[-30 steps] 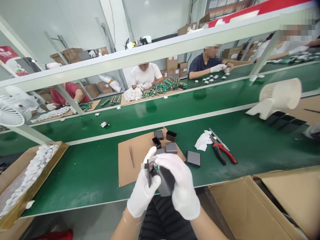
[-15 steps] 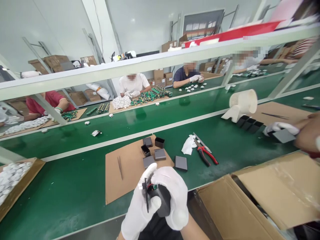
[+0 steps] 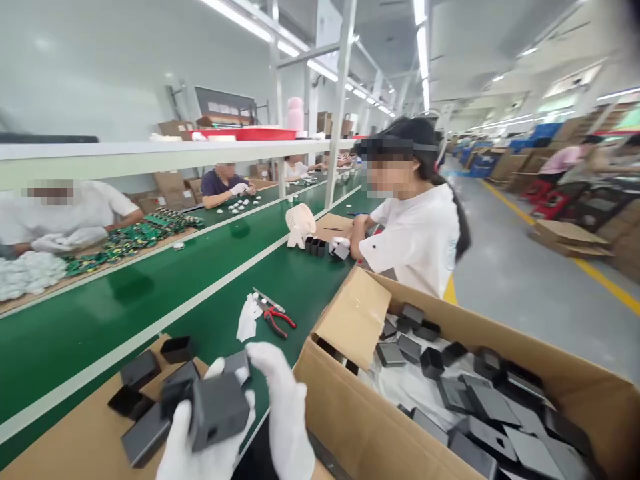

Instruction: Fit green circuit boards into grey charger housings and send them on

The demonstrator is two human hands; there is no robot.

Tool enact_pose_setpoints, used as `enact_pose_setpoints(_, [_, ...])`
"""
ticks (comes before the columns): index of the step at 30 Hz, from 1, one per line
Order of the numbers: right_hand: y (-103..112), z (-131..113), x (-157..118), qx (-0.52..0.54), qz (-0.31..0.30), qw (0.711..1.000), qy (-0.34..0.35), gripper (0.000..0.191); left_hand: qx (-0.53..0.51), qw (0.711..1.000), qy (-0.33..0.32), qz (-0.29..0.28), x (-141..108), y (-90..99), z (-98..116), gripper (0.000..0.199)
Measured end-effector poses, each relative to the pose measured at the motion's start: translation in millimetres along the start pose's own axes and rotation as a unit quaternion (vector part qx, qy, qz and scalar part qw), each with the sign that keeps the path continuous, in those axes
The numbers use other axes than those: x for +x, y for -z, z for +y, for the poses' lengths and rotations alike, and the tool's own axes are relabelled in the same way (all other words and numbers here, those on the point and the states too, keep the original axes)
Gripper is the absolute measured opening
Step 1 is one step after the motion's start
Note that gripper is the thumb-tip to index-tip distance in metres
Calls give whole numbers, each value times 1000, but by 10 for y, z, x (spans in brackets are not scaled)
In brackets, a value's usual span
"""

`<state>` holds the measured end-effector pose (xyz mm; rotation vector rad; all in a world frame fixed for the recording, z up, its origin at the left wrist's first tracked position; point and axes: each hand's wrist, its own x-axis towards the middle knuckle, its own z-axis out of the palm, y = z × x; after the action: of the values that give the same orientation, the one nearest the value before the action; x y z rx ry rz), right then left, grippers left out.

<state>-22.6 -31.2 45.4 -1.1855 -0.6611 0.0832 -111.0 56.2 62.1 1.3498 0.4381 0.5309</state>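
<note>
Left hand [image 3: 200, 453], in a white glove and cut off by the bottom edge, is curled under a dark box [image 3: 217, 413] and grips it; its wrist is out of view. At 3 o'clock of the box the right hand [image 3: 285, 413] stands flat with fingers straight, close beside it, though contact is unclear. The box is matt grey-black, squarish, held low at 6 o'clock over the brown cardboard sheet [image 3: 65, 447].
</note>
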Motion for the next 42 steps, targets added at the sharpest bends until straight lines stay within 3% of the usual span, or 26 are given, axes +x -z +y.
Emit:
enact_pose_setpoints(1, [40,53,-6,45,17,999,-26,51,-60,998,32,16,50,-67,41,45])
enact_pose_setpoints(2, [73,109,-6,82,30,995,-49,56,-211,972,102,37,101,-137,92,40])
enact_pose_setpoints(4, [110,215,0,124,34,988,-79,62,-508,830,214,80,198,-269,193,40])
enact_pose_setpoints(6, [122,292,-2,146,23,985,-92,60,-581,779,218,92,268,-368,259,45])
enact_pose_setpoints(13, [116,356,-55,154,9,982,-111,51,-572,796,171,100,243,-446,228,47])
enact_pose_setpoints(19, [46,324,-72,145,4,984,-107,49,-463,880,94,43,173,-349,255,43])
enact_pose_setpoints(25, [-15,363,-119,108,-13,989,-105,48,-399,913,64,61,-19,-216,126,37])
enact_pose_setpoints(28, [82,504,-230,40,-68,992,-101,44,-326,934,23,141,-297,208,56,39])
enact_pose_setpoints(30, [166,637,-306,-43,-137,986,-81,37,-122,957,-48,257,-580,703,73,40])
enact_pose_setpoints(31, [195,707,-341,-80,-178,979,-52,38,63,938,-88,329,-754,985,105,39])
enact_pose_setpoints(33, [200,839,-405,-130,-243,961,9,37,352,835,-122,406,-1126,1541,187,38])
enact_pose_setpoints(35, [124,946,-466,-162,-289,941,70,35,458,706,-160,516,-1454,2000,219,43])
enact_pose_setpoints(36, [61,994,-493,-180,-304,931,96,35,490,648,-143,565,-1581,2177,196,40])
enact_pose_setpoints(37, [-10,1042,-515,-203,-312,921,119,34,530,637,-88,553,-1682,2317,148,38])
enact_pose_setpoints(39, [-146,1136,-544,-264,-311,898,166,33,580,645,7,498,-1819,2492,11,33])
enact_pose_setpoints(40, [-199,1178,-551,-296,-305,886,186,32,600,649,29,466,-1865,2538,-57,32])
enact_pose_setpoints(42, [-258,1239,-554,-341,-297,866,214,32,621,622,-4,477,-1927,2578,-157,36])
